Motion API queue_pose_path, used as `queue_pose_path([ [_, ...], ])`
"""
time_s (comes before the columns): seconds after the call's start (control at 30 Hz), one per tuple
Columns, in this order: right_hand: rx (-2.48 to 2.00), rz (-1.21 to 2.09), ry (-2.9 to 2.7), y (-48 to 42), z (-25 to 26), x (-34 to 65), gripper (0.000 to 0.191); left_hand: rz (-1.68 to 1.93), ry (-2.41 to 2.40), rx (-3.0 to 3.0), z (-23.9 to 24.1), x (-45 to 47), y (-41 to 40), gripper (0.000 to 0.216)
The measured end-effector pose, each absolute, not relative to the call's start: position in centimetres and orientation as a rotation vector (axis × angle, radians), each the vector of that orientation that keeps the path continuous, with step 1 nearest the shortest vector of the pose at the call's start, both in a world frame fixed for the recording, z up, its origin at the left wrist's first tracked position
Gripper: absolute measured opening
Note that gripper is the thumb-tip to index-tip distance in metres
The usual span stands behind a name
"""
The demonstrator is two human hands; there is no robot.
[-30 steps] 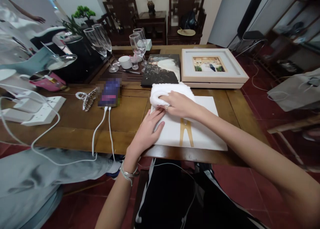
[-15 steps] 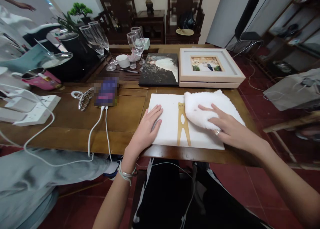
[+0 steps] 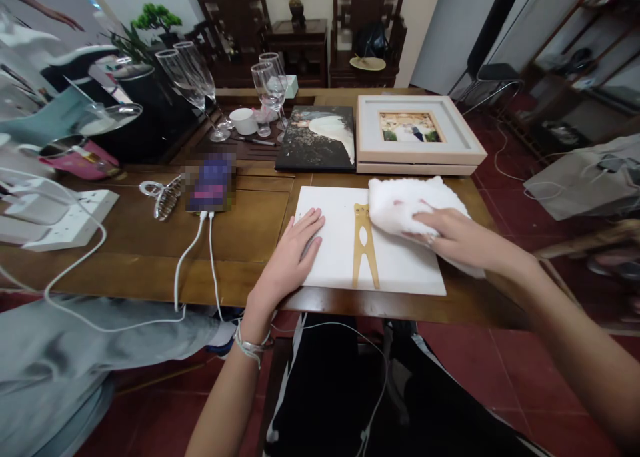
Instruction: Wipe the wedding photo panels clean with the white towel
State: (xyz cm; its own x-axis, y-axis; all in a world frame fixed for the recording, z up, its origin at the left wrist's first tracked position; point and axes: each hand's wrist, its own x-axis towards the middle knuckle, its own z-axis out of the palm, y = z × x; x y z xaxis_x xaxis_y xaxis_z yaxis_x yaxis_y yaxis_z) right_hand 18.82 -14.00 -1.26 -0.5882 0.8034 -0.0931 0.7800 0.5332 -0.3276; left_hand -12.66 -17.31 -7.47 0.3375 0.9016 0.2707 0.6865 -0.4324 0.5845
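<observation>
A white board or album lies flat near the table's front edge. A gold, long-legged animal-shaped figure with cut-out gaps is at its middle. My left hand rests flat on the board's left part, fingers stretched out and holding nothing. My right hand presses down on a fluffy white cloth, its fingers sunk into the pile. The cloth covers the board's upper right part and hangs over its right side. It hides what lies beneath it, and some right fingertips are hard to see.
Behind the board lie a dark photo panel and a framed picture. Stemmed glasses stand farther back. To the left are a phone with cables, a hair claw clip and a power strip. Someone's grey-clad leg is at lower left.
My right hand has shifted on the cloth, its fingers now bunched deeper into the pile. The cloth's right edge has moved inward and down. My left hand stays in place on the board.
</observation>
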Motion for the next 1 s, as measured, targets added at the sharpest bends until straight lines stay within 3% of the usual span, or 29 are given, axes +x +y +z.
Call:
queue_pose_path([
  [0.17, -1.321, 0.344, -2.583, -10.9, -2.2, 16.1, 0.025, 0.819, 1.398, 2.229, -7.4, -12.6, -17.3, 0.04],
  [0.33, -1.148, 0.288, -2.595, -16.8, -2.2, 15.5, 0.02, 0.809, 1.402, 2.22, -7.3, -12.5, -17.4, 0.041],
  [0.53, -0.991, 0.434, -2.725, -23.1, -0.7, 15.4, 0.028, 0.812, 1.401, 2.23, -7.3, -12.5, -17.4, 0.041],
  [0.87, -1.138, 0.216, -2.689, -11.8, -2.1, 12.3, 0.041, 0.798, 1.399, 2.238, -7.2, -12.6, -17.4, 0.041],
  [1.0, -1.067, 0.189, -2.79, -14.3, -2.6, 10.6, 0.044, 0.805, 1.399, 2.225, -7.2, -12.6, -17.4, 0.04],
])
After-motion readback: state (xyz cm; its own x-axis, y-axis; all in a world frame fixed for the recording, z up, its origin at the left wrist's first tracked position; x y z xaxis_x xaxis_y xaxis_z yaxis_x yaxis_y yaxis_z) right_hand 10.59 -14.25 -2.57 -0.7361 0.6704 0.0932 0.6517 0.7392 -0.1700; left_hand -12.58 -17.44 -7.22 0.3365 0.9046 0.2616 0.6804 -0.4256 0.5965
